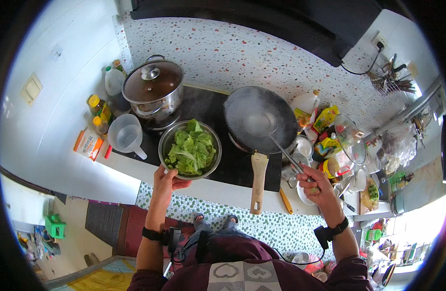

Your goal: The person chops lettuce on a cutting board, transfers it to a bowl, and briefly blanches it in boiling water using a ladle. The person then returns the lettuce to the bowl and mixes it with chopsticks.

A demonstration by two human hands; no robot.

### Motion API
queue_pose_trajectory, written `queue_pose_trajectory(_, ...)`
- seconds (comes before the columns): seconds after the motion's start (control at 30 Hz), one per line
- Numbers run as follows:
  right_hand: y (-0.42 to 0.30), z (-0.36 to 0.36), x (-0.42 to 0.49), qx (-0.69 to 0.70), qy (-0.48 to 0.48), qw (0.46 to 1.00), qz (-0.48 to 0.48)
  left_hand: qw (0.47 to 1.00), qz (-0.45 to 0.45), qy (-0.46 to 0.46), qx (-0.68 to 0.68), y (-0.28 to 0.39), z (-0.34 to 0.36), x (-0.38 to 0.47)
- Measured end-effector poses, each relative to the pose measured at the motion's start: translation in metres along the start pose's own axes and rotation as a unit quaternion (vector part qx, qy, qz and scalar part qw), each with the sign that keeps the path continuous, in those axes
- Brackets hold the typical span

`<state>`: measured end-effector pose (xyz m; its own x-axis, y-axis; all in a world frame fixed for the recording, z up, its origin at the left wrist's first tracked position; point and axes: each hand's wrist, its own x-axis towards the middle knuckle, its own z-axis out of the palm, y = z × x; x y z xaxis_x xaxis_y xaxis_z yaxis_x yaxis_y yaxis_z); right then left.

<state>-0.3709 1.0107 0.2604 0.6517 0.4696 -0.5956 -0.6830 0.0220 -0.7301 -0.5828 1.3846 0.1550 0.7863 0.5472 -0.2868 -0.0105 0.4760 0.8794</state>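
Observation:
My left hand point(168, 182) grips the near rim of a metal bowl point(218, 154), which holds torn green leafy vegetables point(192, 151) and is held over the left part of the black stovetop point(217, 171). To its right, a dark wok point(241, 109) with a wooden handle point(258, 182) sits on the stove, with steam above it. My right hand point(314, 182) is closed around the metal handle of a ladle point(288, 155). The ladle's round head point(260, 123) is inside the wok; steam blurs what else the wok holds.
A lidded steel pot point(154, 91) stands at the back left, beside a plastic measuring jug point(125, 132) and bottles point(99, 107). Seasoning bags point(325, 118), a glass lid point(350, 140) and jars crowd the right. Near the edge lies a yellow-handled tool point(286, 201); farther right is a cutting board point(366, 203).

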Motion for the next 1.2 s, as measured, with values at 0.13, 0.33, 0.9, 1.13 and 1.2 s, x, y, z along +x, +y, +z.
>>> queue_pose_trajectory(0.13, -0.003, 0.002, -0.013, 0.072, -0.137, 0.988, 0.016, 1.0, -0.009, 0.006, -0.007, -0.005, 0.0, -0.001)
queue_pose_trajectory(0.33, -0.02, 0.046, -0.042, 0.033, -0.12, 0.99, 0.061, 1.0, -0.009, -0.002, -0.004, -0.004, -0.002, -0.006)
queue_pose_trajectory(0.9, -0.006, 0.104, -0.018, -0.185, -0.133, 0.973, 0.037, 1.0, 0.005, 0.008, -0.022, 0.007, -0.011, -0.018)
queue_pose_trajectory(1.13, -0.005, 0.109, -0.03, -0.411, -0.159, 0.898, 0.004, 0.999, -0.014, 0.009, -0.028, -0.003, -0.02, -0.009)
queue_pose_trajectory(1.2, -0.005, 0.113, -0.036, -0.411, -0.199, 0.889, 0.019, 0.999, -0.012, 0.023, -0.031, -0.004, -0.02, -0.01)
